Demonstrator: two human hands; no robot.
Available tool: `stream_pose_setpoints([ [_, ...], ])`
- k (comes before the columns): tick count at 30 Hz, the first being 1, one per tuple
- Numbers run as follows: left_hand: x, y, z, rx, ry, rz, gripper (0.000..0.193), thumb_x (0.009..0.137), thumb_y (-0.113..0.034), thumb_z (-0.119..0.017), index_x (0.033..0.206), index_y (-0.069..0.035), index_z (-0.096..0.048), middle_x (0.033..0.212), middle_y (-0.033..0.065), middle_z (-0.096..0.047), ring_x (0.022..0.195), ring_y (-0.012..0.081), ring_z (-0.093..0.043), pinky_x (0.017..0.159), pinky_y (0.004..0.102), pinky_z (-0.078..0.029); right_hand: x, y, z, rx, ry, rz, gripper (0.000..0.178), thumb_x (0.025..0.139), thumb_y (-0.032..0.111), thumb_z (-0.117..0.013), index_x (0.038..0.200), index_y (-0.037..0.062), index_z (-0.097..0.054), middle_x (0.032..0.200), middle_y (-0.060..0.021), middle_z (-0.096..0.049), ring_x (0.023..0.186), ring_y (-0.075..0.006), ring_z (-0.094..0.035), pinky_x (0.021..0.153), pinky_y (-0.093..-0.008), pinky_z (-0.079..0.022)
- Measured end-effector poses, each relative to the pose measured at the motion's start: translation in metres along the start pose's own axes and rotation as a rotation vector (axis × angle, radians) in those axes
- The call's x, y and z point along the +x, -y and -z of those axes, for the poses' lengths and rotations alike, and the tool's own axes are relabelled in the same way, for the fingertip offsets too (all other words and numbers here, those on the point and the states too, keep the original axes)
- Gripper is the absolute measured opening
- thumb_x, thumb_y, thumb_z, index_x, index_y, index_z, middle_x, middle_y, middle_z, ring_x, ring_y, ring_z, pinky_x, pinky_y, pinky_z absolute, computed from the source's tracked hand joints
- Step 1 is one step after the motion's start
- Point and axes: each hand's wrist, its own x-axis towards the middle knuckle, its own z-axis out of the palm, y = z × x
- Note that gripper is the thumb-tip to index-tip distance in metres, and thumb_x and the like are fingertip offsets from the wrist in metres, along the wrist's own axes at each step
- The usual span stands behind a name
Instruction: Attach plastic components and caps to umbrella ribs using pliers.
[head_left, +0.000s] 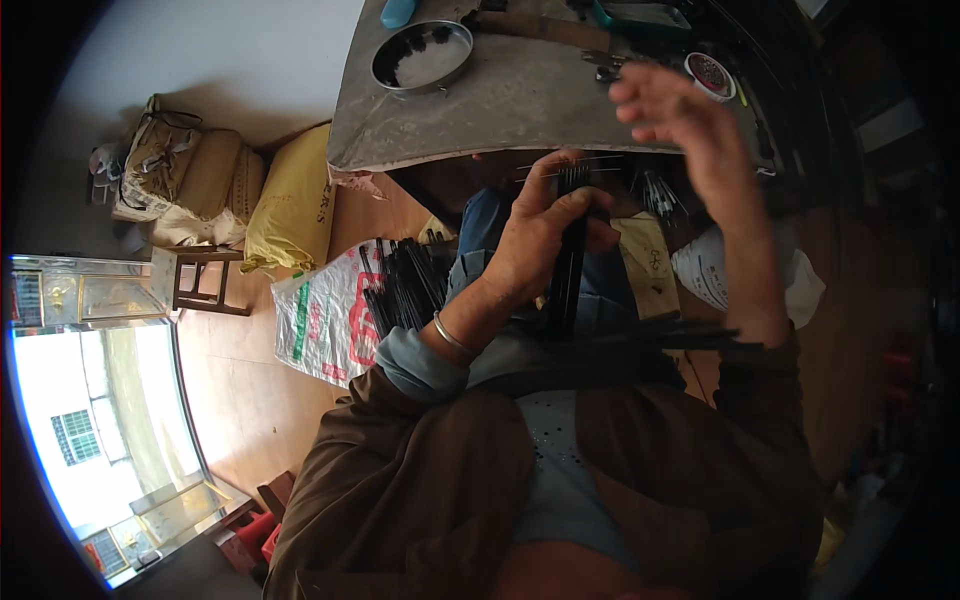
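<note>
My left hand (540,232) is closed around a bundle of thin black rods (570,262) held upright over my lap, with thin metal wires sticking out near its top. A silver bangle sits on that wrist. My right hand (690,125) is raised above and to the right of the bundle, fingers spread and blurred, holding nothing. More black rods lie across my lap (660,338) under my right forearm.
A grey worktable (520,100) stands ahead with a round metal dish (422,55) and a small round tin (710,75). A white woven sack (325,315) holds several black rods (405,285) on the floor at left. Yellow and tan sacks (295,200) and a wooden stool (205,280) are beyond.
</note>
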Motion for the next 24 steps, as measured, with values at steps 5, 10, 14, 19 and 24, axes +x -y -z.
stream_pose_setpoints([
  [5,-0.001,-0.001,-0.002,0.027,0.022,0.009,0.031,0.097,-0.012,-0.047,0.128,-0.010,-0.045,0.105,0.0102,-0.060,0.084,0.0212,-0.065,0.072,0.0343,-0.055,-0.022,-0.023,-0.030,-0.259,0.039,-0.117,0.019,0.093,0.016,-0.058,0.094,-0.0020,-0.060,0.076,-0.0026,-0.061,0.072,-0.0099,-0.056,0.067,-0.0220,-0.045],
  [10,-0.002,-0.001,-0.002,0.028,0.028,0.005,0.028,0.098,-0.013,-0.047,0.126,-0.009,-0.047,0.104,0.0076,-0.062,0.082,0.0158,-0.065,0.071,0.0298,-0.055,-0.027,-0.022,-0.031,-0.308,0.044,-0.187,0.018,0.093,0.015,-0.058,0.089,-0.0022,-0.058,0.072,-0.0020,-0.057,0.070,-0.0073,-0.052,0.065,-0.0225,-0.044],
  [14,-0.003,-0.002,0.000,0.052,0.030,0.016,0.030,0.099,-0.015,-0.045,0.128,-0.007,-0.045,0.107,0.0095,-0.059,0.088,0.0201,-0.063,0.076,0.0339,-0.054,-0.031,-0.037,-0.038,0.191,0.015,-0.312,0.019,0.093,0.019,-0.058,0.088,0.0000,-0.060,0.072,0.0003,-0.059,0.068,-0.0080,-0.056,0.062,-0.0239,-0.045],
  [19,0.003,0.000,0.001,0.049,0.048,0.017,0.030,0.099,-0.015,-0.044,0.128,-0.007,-0.045,0.105,0.0096,-0.060,0.088,0.0198,-0.063,0.076,0.0340,-0.054,-0.034,-0.049,-0.038,0.227,-0.002,-0.341,0.017,0.095,0.019,-0.056,0.091,0.0022,-0.059,0.079,0.0008,-0.060,0.069,-0.0063,-0.054,0.064,-0.0213,-0.046],
  [24,0.006,-0.006,0.003,0.045,0.024,0.017,0.031,0.099,-0.015,-0.044,0.129,-0.007,-0.045,0.108,0.0098,-0.060,0.091,0.0198,-0.062,0.077,0.0350,-0.054,-0.034,-0.048,-0.045,0.407,-0.073,-0.416,0.018,0.096,0.022,-0.054,0.093,0.0040,-0.058,0.081,-0.0005,-0.061,0.071,-0.0067,-0.056,0.067,-0.0223,-0.047],
])
